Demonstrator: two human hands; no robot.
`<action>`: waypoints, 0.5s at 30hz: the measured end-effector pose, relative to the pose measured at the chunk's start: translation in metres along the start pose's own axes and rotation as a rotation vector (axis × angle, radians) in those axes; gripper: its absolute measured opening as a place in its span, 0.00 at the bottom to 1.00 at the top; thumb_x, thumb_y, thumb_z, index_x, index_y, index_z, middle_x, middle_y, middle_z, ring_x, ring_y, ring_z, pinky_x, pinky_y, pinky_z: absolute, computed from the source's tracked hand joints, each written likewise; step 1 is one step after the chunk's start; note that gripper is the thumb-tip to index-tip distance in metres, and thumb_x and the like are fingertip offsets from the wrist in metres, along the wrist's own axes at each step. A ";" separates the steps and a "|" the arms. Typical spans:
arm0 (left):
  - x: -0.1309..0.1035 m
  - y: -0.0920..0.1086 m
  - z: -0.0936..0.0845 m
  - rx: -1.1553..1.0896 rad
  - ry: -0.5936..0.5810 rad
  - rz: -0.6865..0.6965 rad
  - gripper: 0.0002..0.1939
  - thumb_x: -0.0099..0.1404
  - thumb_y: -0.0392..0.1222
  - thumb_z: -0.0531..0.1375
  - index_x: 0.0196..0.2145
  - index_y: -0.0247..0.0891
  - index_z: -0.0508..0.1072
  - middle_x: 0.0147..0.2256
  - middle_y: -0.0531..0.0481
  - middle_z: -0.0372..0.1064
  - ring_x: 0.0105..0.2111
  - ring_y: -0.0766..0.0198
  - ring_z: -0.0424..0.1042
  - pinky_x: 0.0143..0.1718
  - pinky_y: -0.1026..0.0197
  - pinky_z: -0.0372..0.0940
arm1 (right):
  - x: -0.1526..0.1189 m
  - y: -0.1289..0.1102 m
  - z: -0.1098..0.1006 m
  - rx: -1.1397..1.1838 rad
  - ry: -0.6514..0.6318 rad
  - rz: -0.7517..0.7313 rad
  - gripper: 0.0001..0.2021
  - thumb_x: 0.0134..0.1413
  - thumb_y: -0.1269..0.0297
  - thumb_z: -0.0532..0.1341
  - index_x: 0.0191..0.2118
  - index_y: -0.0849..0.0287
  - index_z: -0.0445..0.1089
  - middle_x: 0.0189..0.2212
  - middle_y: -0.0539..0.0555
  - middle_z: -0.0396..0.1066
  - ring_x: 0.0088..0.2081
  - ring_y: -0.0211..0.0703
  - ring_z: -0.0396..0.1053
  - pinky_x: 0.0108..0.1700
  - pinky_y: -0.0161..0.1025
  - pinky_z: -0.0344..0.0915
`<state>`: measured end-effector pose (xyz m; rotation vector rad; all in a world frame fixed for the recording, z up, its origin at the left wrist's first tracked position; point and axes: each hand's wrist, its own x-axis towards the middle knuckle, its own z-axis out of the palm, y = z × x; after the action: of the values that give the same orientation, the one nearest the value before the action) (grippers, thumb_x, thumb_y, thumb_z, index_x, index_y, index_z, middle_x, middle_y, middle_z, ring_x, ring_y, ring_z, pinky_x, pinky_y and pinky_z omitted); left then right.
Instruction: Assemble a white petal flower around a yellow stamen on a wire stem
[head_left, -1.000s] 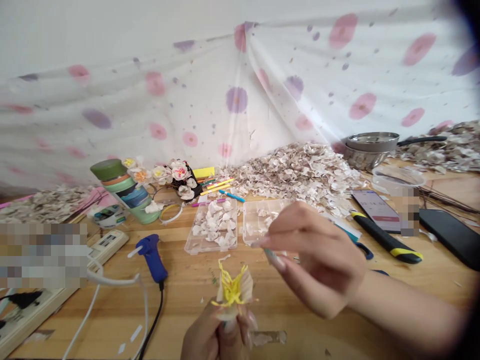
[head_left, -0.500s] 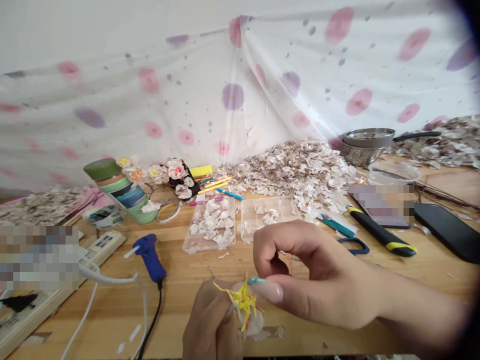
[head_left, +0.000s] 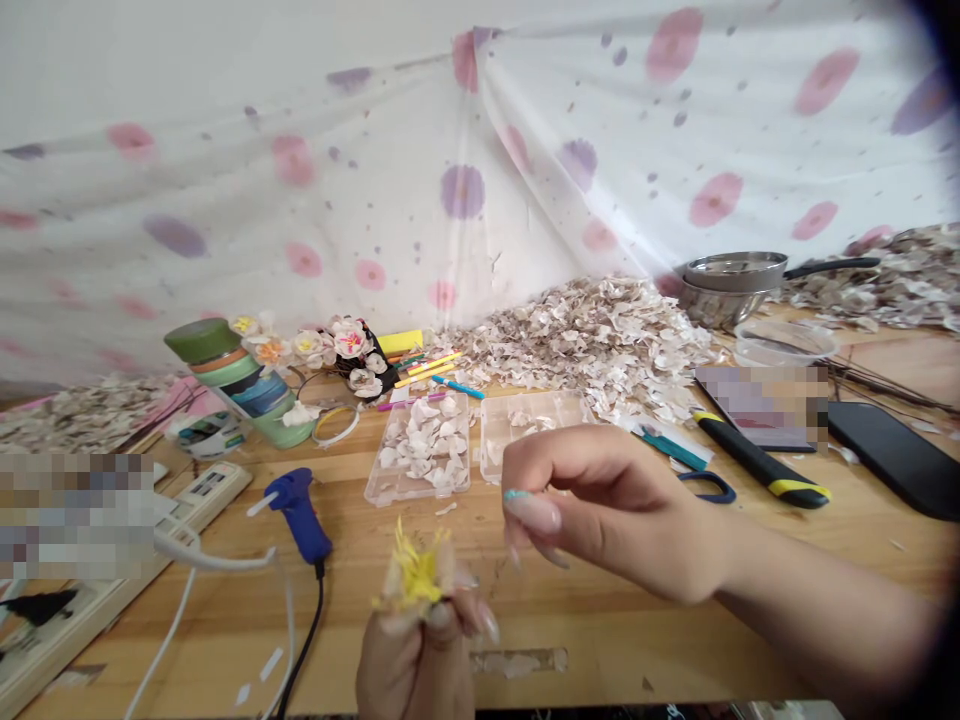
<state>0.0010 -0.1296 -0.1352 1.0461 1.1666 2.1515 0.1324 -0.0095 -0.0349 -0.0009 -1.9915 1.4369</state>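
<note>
The head view gave me the wooden tabletop, with a pale petal heap behind and to the right of the clear petal box. To the right of that box and closer to the camera, I saw the right hand, fingers curled narrow; I couldn't tell whether they pinched anything. In front of the box, the left hand had its fingers together. The blue glue gun sat left of the box. Smallest, the yellow-centred flower, blurred, was in front of the box, gripped at its base by those left fingers.
</note>
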 end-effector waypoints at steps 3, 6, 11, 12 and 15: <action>0.007 0.000 -0.001 -0.272 -0.095 -0.194 0.06 0.67 0.44 0.63 0.36 0.42 0.79 0.18 0.54 0.68 0.20 0.70 0.64 0.25 0.70 0.64 | 0.004 0.011 -0.002 -0.050 0.072 -0.010 0.09 0.63 0.67 0.58 0.32 0.63 0.71 0.21 0.46 0.61 0.22 0.32 0.57 0.24 0.31 0.57; 0.009 -0.002 0.002 -0.449 -0.127 -0.311 0.04 0.66 0.43 0.64 0.36 0.43 0.78 0.18 0.56 0.65 0.18 0.73 0.61 0.24 0.71 0.63 | 0.007 0.024 0.003 -0.084 0.143 0.044 0.11 0.61 0.62 0.62 0.32 0.64 0.73 0.22 0.47 0.62 0.24 0.32 0.58 0.25 0.32 0.58; -0.004 -0.008 0.000 -0.398 -0.135 -0.515 0.10 0.63 0.48 0.67 0.31 0.39 0.76 0.19 0.55 0.65 0.19 0.71 0.63 0.21 0.68 0.61 | 0.004 0.040 0.012 0.077 -0.003 0.155 0.13 0.51 0.63 0.70 0.42 0.64 0.77 0.31 0.51 0.70 0.27 0.31 0.61 0.27 0.31 0.59; -0.008 -0.009 -0.001 -0.370 -0.126 -0.547 0.10 0.65 0.48 0.64 0.34 0.38 0.76 0.24 0.54 0.69 0.21 0.69 0.66 0.23 0.67 0.64 | 0.004 0.042 0.012 0.090 -0.046 0.136 0.15 0.50 0.64 0.71 0.43 0.63 0.78 0.33 0.52 0.71 0.27 0.31 0.60 0.27 0.30 0.59; -0.018 -0.006 -0.002 -0.306 -0.074 -0.582 0.14 0.70 0.46 0.60 0.48 0.36 0.73 0.44 0.46 0.73 0.38 0.61 0.74 0.37 0.55 0.73 | 0.002 0.042 0.013 0.139 -0.119 0.031 0.15 0.50 0.64 0.72 0.44 0.61 0.79 0.33 0.52 0.70 0.29 0.31 0.61 0.29 0.31 0.61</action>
<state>0.0102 -0.1399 -0.1480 0.5560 0.9223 1.7361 0.1089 -0.0031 -0.0710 0.1183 -1.9890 1.6268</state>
